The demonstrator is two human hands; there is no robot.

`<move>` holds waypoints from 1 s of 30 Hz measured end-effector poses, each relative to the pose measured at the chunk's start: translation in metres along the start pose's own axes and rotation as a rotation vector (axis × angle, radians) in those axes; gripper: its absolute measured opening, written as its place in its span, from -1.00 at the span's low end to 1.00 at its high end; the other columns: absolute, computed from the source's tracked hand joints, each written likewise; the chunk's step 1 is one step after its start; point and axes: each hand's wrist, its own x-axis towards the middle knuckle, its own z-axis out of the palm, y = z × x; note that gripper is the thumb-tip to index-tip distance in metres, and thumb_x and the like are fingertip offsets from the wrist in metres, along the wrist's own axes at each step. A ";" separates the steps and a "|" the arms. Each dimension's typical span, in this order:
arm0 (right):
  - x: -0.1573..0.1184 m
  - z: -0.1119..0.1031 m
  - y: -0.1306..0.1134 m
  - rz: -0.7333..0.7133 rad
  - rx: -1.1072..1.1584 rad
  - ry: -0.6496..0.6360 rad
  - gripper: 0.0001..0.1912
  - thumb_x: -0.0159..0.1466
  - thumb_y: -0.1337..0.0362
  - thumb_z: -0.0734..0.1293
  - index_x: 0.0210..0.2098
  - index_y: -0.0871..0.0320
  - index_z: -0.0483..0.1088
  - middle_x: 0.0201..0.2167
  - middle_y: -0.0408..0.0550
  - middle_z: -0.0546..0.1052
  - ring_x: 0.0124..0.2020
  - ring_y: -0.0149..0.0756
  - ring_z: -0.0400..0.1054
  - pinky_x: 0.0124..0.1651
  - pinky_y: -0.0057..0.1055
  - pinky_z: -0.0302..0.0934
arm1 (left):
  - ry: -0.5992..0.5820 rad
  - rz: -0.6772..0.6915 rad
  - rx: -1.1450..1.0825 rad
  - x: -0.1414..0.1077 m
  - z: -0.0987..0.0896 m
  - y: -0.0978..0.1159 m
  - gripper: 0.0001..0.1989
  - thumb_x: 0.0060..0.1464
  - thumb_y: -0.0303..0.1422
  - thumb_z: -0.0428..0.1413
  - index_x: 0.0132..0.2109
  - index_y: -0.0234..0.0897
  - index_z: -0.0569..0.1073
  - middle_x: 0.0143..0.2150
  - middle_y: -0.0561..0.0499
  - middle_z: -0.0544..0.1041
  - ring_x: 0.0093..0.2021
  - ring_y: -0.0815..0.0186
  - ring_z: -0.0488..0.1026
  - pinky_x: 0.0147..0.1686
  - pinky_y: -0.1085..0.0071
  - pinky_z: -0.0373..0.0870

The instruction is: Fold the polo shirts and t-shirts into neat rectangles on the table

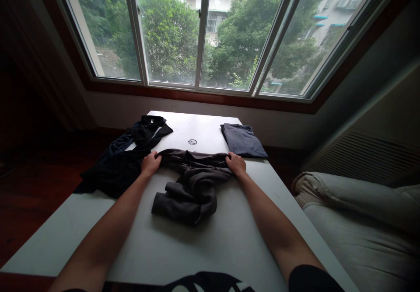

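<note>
A dark grey-brown garment (197,178) is stretched between my hands over the white table (229,248). My left hand (151,164) pinches its upper left corner, and my right hand (236,164) grips the upper right corner. The top edge runs nearly straight from hand to hand, while the rest lies bunched in folds toward me. I cannot tell for sure what kind of garment it is. Beside my left hand lies a loose heap of dark clothes (113,172). Just past my right hand is a folded grey-blue garment (246,141).
A small round dark mark (192,142) shows on the table's far part. Behind the table is a wide window (197,43) with trees outside. To the right stands a pale sofa (357,213), close to the table's edge. Dark wooden floor (39,187) shows at the left.
</note>
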 end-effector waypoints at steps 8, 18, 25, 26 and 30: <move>0.003 0.005 0.004 -0.012 -0.004 0.016 -0.62 0.44 0.07 0.19 0.08 0.05 0.51 -0.03 0.08 0.62 -0.02 -0.09 0.50 -0.09 -0.37 0.24 | -0.005 -0.010 0.002 0.001 0.002 -0.001 -0.75 0.25 -0.14 0.01 -0.19 -0.14 0.52 -0.20 -0.10 0.64 -0.15 0.07 0.55 -0.26 0.35 0.27; 0.005 0.009 0.006 -0.019 0.010 0.012 -0.61 0.44 0.07 0.18 0.08 0.07 0.51 -0.03 0.12 0.61 -0.02 -0.08 0.49 -0.07 -0.35 0.24 | -0.009 -0.009 0.017 0.000 0.001 0.001 -0.74 0.26 -0.15 0.01 -0.16 -0.15 0.53 -0.20 -0.09 0.64 -0.14 0.08 0.56 -0.24 0.35 0.29; 0.003 0.005 0.003 -0.014 0.032 0.009 -0.61 0.44 0.09 0.19 0.08 0.08 0.52 -0.03 0.13 0.61 -0.02 -0.06 0.49 -0.07 -0.34 0.24 | -0.006 -0.014 0.013 -0.001 -0.001 0.002 -0.74 0.26 -0.15 0.00 -0.16 -0.15 0.53 -0.21 -0.09 0.63 -0.15 0.07 0.55 -0.24 0.33 0.28; 0.002 0.005 0.003 -0.014 0.038 0.010 -0.62 0.43 0.09 0.19 0.07 0.08 0.52 -0.03 0.14 0.61 -0.02 -0.06 0.49 -0.07 -0.34 0.24 | -0.007 -0.013 0.014 -0.002 -0.001 0.003 -0.74 0.26 -0.14 0.00 -0.17 -0.15 0.52 -0.21 -0.09 0.63 -0.15 0.07 0.55 -0.24 0.33 0.28; 0.003 0.003 0.005 -0.002 0.121 0.037 -0.67 0.39 0.12 0.23 -0.01 0.10 0.54 -0.08 0.13 0.62 -0.06 -0.08 0.48 -0.08 -0.36 0.23 | -0.035 0.030 0.037 -0.005 -0.002 0.008 -0.76 0.17 -0.12 0.09 -0.19 -0.17 0.51 -0.20 -0.09 0.62 -0.16 0.07 0.54 -0.27 0.34 0.28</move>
